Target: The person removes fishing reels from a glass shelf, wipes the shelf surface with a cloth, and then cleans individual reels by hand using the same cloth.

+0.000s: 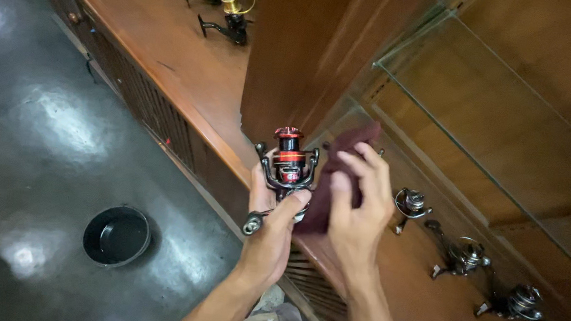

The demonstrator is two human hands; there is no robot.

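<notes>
the left hand (272,216) had its fingers (293,203) closed round one black-and-red fishing reel (289,162), spool upward, long axis upright. beside it, the right hand (356,204) pinched one maroon cloth (333,180). beyond the fingers, four silver reels (462,257) sat on the counter (426,313).

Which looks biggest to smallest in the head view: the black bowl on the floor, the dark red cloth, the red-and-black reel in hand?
1. black bowl
2. dark red cloth and red-and-black reel: look alike, unranked; the cloth is partly hidden by the right hand, and both are nearer the camera.
</notes>
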